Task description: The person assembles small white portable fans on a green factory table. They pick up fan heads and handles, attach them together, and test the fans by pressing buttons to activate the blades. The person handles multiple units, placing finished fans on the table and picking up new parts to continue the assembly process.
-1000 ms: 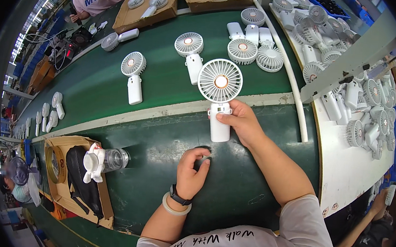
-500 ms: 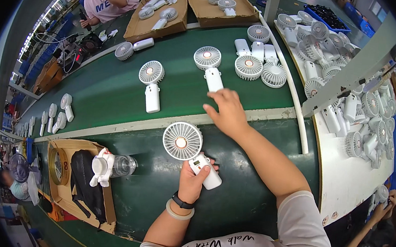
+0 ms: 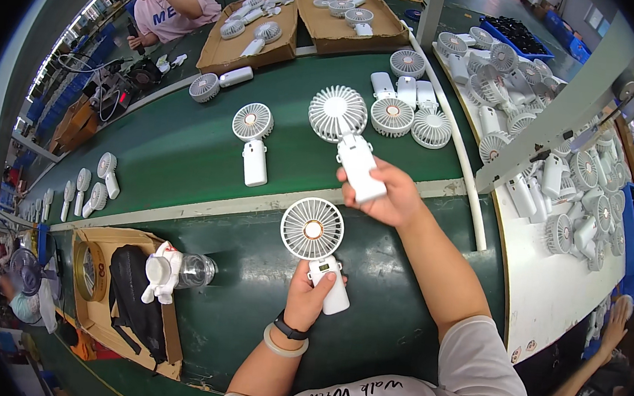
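Observation:
My left hand (image 3: 306,300) is closed round the handle of a white handheld fan (image 3: 313,229), held over the dark green bench with its small display facing up. Further off, my right hand (image 3: 393,193) grips a second white handheld fan (image 3: 338,114) by its handle, lifted above the green belt with its round grille away from me. Another handheld fan (image 3: 253,122) lies on the belt to the left of it. To the right, several more fans (image 3: 392,117) lie close together on the belt.
Two cardboard trays (image 3: 376,41) with fans stand beyond the belt (image 3: 185,149). A white table (image 3: 542,293) at right carries a heap of fans. At left lie a cardboard box (image 3: 176,340) with a black bag and a clear bottle (image 3: 196,271). Other people sit nearby.
My right hand has taken hold of the fan on the belt and raised it toward me, turning it over. The left hand's fan has shifted slightly right.

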Available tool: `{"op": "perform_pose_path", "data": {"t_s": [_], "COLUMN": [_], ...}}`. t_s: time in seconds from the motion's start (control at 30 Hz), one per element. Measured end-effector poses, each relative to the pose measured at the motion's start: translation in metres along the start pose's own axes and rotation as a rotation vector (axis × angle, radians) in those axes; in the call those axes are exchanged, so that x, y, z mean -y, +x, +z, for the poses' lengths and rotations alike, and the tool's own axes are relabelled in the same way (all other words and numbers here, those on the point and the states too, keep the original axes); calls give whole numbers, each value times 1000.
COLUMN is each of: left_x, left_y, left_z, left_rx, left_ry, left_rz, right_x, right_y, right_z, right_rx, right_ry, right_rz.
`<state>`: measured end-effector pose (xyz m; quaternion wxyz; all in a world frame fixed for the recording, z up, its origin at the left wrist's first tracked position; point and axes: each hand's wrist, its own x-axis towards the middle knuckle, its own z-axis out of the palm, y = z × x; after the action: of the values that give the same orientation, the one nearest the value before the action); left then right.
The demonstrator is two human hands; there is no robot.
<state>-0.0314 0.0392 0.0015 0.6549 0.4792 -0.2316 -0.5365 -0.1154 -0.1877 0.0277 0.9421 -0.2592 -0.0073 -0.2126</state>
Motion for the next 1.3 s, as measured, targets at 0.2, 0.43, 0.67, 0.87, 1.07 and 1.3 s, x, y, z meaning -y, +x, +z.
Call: {"op": "perform_pose_path", "data": {"t_s": [0.2,0.43,0.67,0.87,1.07,1.3], "left_x": [-1,-3,-11,-6,-4,2], "left_y": [0,-1,-3,-3,-4,-2], "left_z": [4,3,6,3,2,1], "left_rx": [-24,49,120,168,166,191], "left_ry": [-54,-16,-242,-141,-66,-116], "left_rz": [18,25,-60,-53,-50,84], "right_x": [-5,-9,-17,-12,-13,-13], "right_y": [-40,-48,-53,-53,-57,-55], "right_z": [56,55,70,76,81,73], "right_rx": [179,59,-300,-344,-333,-341], "right_ry": [21,-83,-468,-702,-731,-714], "right_rz": [-29,-15,-102,-179,-213,-206]}}
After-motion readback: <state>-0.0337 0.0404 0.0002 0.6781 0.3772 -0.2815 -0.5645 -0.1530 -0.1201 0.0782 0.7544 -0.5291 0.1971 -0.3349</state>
